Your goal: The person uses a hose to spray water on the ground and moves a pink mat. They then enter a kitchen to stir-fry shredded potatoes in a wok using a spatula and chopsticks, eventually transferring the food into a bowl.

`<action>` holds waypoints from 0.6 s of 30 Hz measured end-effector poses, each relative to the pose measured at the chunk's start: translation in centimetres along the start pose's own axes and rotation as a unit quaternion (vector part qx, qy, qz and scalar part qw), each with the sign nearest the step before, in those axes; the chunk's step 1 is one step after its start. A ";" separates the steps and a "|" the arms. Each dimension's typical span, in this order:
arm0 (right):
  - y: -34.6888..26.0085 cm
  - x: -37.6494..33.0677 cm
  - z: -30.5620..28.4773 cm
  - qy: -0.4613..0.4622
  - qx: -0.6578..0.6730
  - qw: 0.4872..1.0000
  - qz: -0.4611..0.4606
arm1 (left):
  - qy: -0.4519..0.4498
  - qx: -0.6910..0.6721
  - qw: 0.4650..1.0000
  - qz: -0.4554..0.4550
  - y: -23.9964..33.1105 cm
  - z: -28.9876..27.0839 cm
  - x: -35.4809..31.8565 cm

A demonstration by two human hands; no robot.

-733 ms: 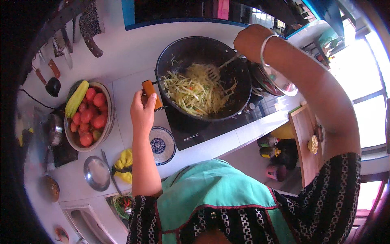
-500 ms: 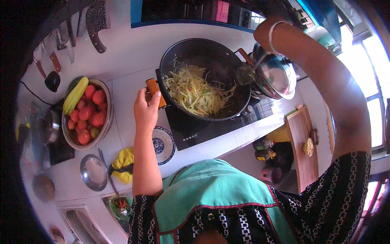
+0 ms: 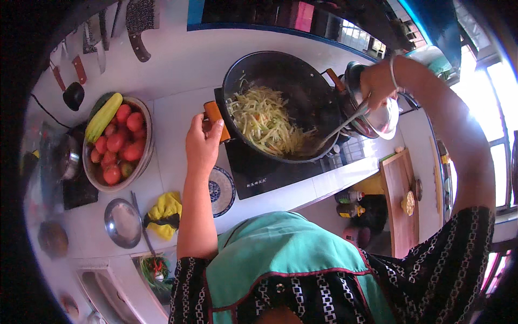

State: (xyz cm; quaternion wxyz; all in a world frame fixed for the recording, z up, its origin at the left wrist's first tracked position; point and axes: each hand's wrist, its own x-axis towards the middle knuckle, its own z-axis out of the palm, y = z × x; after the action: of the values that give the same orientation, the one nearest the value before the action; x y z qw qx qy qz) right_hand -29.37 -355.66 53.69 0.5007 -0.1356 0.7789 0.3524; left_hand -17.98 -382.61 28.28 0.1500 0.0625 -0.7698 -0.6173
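Note:
A black wok (image 3: 291, 81) full of shredded pale-yellow vegetables (image 3: 264, 121) sits on a black induction cooker (image 3: 270, 170). My left hand (image 3: 202, 143) grips the wok's orange handle (image 3: 215, 116). Over the wok's right rim, my right hand (image 3: 377, 83) holds a long metal spatula (image 3: 332, 135); its blade rests in the vegetables near the wok's front right. A bangle circles that wrist.
A metal bowl of tomatoes with a green cucumber (image 3: 116, 143) stands at the left. A patterned plate (image 3: 221, 189), a yellow cloth (image 3: 164, 213) and a small steel dish (image 3: 123, 222) lie near the counter's front. A shiny pot lid (image 3: 380, 116) lies right of the wok. Knives hang on the wall.
My right hand has swung from above the wok toward its right side and dropped lower, and the spatula now reaches into the vegetables from the right. The left hand stays on the handle.

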 end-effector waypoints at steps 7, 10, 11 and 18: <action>-0.7 1.5 3.8 0.210 0.222 0.951 -0.047 | 0.009 0.037 0.999 0.007 0.1 -0.2 0.0; 1.0 -1.5 4.1 0.143 0.198 0.970 -0.019 | 0.000 0.028 1.000 -0.008 0.0 -0.3 0.1; 1.4 -2.1 4.3 0.121 0.176 0.977 -0.013 | -0.004 0.029 0.999 -0.018 0.4 -0.3 0.1; -4.2 3.8 1.7 0.260 0.148 0.948 -0.106 | 0.004 0.036 0.999 0.007 0.0 -0.1 0.0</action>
State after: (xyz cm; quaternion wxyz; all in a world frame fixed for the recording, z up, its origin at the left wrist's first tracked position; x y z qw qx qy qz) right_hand -27.63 -356.99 48.19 0.3297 -0.2286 0.9065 0.1312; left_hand -17.95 -382.66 28.29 0.1547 0.0649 -0.7913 -0.5879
